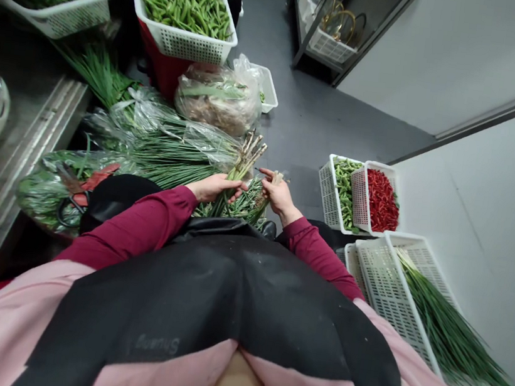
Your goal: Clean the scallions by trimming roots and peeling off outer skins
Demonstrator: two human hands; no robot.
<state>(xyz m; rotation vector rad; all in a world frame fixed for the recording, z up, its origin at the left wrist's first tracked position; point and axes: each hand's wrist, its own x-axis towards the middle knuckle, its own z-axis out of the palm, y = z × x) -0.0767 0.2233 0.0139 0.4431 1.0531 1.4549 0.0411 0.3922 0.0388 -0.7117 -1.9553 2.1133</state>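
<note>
My left hand (217, 189) is closed round a small bunch of spring onions (247, 157), their pale, soil-browned root ends pointing up and away from me. Just to the right, my right hand (280, 196) is closed with thumb and fingers on a pale spring onion end (277, 178); most of it is hidden by the fingers. Below both hands, loose green trimmings (249, 201) lie heaped between my knees. A large pile of long spring onions (172, 153), partly wrapped in clear plastic, lies left of my left hand.
A basket of green peppers (186, 9) stands ahead, with a person's hand at its rim. Before it sits a clear plastic bag (220, 96). At right are a basket of red chillies (382, 200) and a basket with long spring onions (441, 312). Scissors (70, 209) lie left.
</note>
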